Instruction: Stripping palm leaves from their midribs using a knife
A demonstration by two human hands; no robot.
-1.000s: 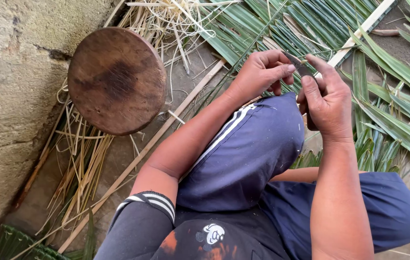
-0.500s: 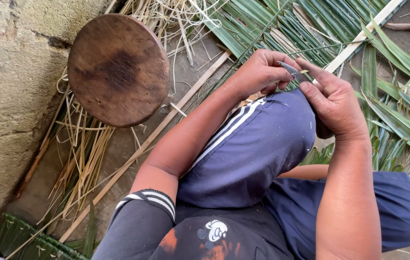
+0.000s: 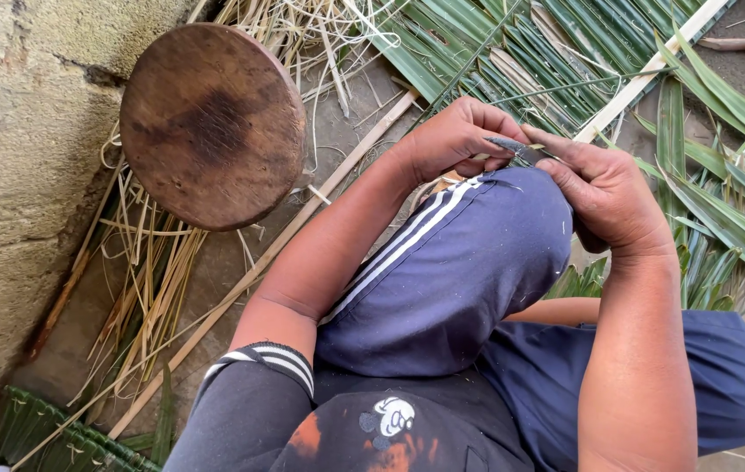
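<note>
Knife blade [image 3: 512,147] looked like dull grey metal, matt, no shine. Round stool top [image 3: 213,124] was dark brown wood, worn smooth, with a darker stain in the centre. Wall [image 3: 14,149] was rough, pitted stone or cement, patchy with greenish growth. Palm leaves [image 3: 722,114] were green, ribbed, slightly glossy. Dry strips [image 3: 149,271] were pale straw-coloured fibre, matt. Long stick [image 3: 302,223] was pale bare wood or leaf stem, matt. Shorts [image 3: 460,262] were navy knit cloth with white stripes, matt, dusted with pale flecks. Sleeve cuff [image 3: 272,363] was ribbed black-and-white cloth. Floor [image 3: 224,280] was grey, rough concrete.
</note>
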